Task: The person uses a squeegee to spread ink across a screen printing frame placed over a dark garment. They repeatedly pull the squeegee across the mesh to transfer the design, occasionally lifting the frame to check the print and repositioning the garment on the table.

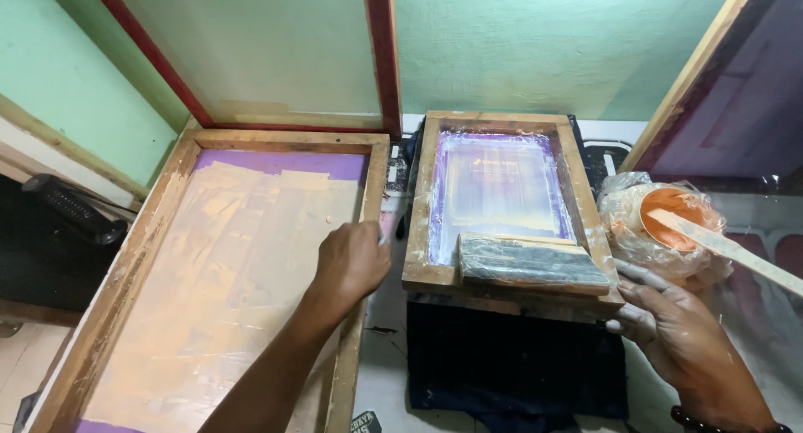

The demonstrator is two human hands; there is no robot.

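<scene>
Nearest me, the right hand lies at the near right corner of the small screen, fingers spread loosely and smeared with pale ink, the fingertips touching the frame's front rail just beside the squeegee; it grips nothing that I can see. A dark bead bracelet circles that wrist. Under the small screen lies a dark cloth, spreading toward the table's near edge. The left hand reaches across from the lower middle and rests curled over the right rail of the big screen, knuckles up; whether its fingers clasp the rail or only press on it I cannot tell. The big screen lies flat to the left, its mesh coated pale orange with purple at the far and near ends. The squeegee rests across the near end of the small screen's purple mesh, between the two hands but closer to the right one. Farther right sits an orange ink tub wrapped in clear plastic, a flat stick leaning out of it. Beyond, another framed screen leans against the green wall.
</scene>
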